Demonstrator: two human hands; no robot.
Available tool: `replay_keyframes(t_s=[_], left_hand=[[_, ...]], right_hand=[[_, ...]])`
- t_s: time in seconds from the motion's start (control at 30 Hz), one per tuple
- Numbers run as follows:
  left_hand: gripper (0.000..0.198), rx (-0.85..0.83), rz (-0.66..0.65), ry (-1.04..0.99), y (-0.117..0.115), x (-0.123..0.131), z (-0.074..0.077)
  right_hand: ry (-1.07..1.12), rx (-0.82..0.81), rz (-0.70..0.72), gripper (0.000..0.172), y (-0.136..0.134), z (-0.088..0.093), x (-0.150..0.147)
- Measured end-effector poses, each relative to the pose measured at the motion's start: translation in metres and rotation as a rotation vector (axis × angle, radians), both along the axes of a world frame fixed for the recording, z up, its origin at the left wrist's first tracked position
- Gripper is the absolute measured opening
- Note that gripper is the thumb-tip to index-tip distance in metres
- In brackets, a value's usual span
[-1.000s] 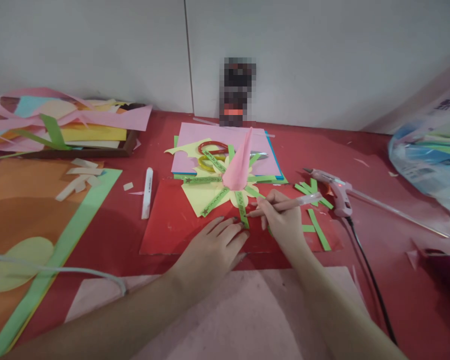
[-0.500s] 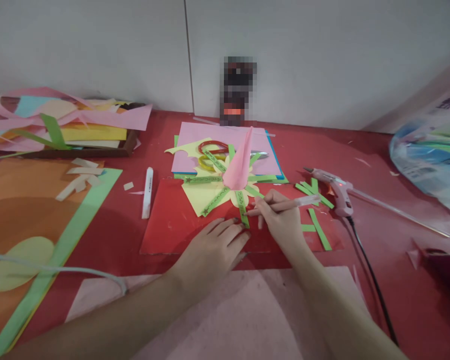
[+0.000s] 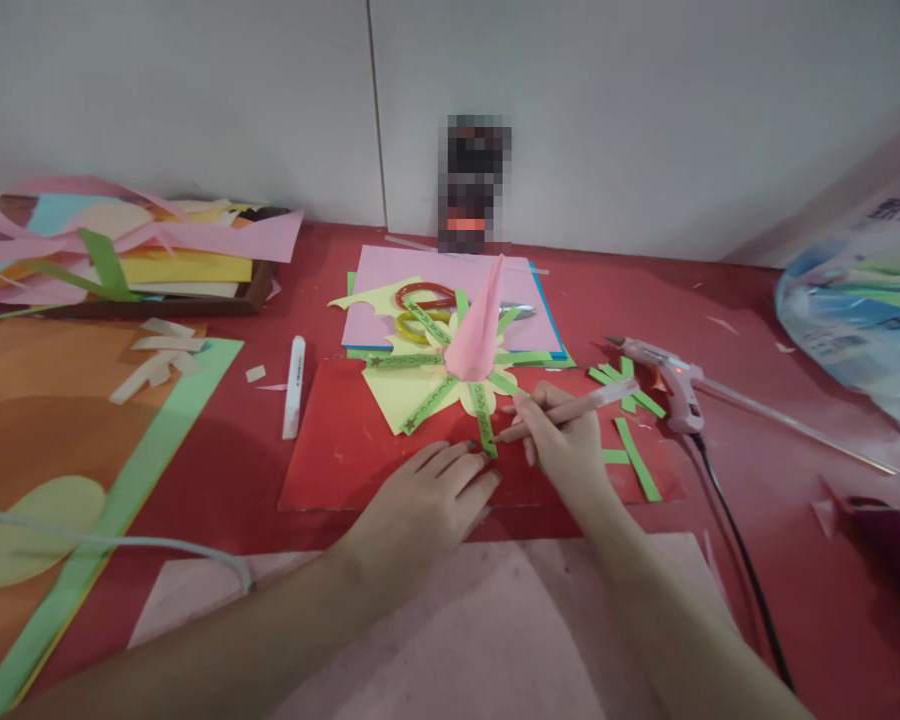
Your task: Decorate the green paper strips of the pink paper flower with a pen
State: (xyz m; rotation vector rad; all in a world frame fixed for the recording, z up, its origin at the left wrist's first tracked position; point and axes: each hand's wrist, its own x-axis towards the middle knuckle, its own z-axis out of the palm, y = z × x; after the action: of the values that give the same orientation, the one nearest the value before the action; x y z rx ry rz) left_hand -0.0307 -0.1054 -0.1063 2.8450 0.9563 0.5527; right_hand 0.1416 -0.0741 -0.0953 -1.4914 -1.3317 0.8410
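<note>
A pink paper cone (image 3: 474,335) stands on a pale yellow flower-shaped paper (image 3: 506,396), with several green paper strips spreading out from it. Some strips bear dark drawn marks and stars. My right hand (image 3: 566,440) is closed around a slim pen (image 3: 581,405), its tip at the lower part of the front green strip (image 3: 481,412). My left hand (image 3: 431,495) lies flat on the red board (image 3: 326,455), fingers stretched out, fingertips at the end of that strip. Under the cone's far side lie scissors (image 3: 412,325) with red and yellow handles, partly hidden.
A pink hot glue gun (image 3: 667,375) with a lit red light lies at right, its black cord running forward. Loose green strips (image 3: 637,460) are beside it. A white marker (image 3: 294,388) lies left of the board. A tray (image 3: 259,292) of paper scraps stands far left.
The pen tip has moved slightly down along the front green strip, and the dark marks near its end reach a little lower. My left hand stays in place.
</note>
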Motion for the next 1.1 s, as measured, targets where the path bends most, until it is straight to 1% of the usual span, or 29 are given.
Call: replay_keyframes(t_s=[0.33,0.57,0.67,0.83,1.0,1.1], left_hand=[[0.028,0.005,-0.04,0.048,-0.0004,-0.001,-0.0001],[0.025,-0.007,-0.039,0.022,0.0002,-0.0003,0.0015],[0.026,-0.01,-0.037,0.019,0.0,-0.0006,0.0009],[0.026,0.005,-0.035,0.019,-0.0003,-0.0009,-0.0003],[0.026,0.025,-0.037,0.041,-0.0007,-0.0007,0.0007],[0.029,0.037,-0.035,0.102,-0.0017,-0.0013,0.0024]], right_hand=[[-0.004,-0.016,0.014,0.032,-0.0009,0.0016,-0.0008],[0.008,-0.047,0.028,0.031,-0.0005,0.0009,-0.0011],[0.005,-0.032,0.032,0.031,0.0001,0.0002,-0.0014],[-0.022,-0.003,-0.009,0.034,-0.0004,0.0019,-0.0014],[0.023,-0.037,0.023,0.031,-0.001,0.0028,-0.0012],[0.072,-0.018,-0.007,0.03,-0.0007,0.0026,-0.0013]])
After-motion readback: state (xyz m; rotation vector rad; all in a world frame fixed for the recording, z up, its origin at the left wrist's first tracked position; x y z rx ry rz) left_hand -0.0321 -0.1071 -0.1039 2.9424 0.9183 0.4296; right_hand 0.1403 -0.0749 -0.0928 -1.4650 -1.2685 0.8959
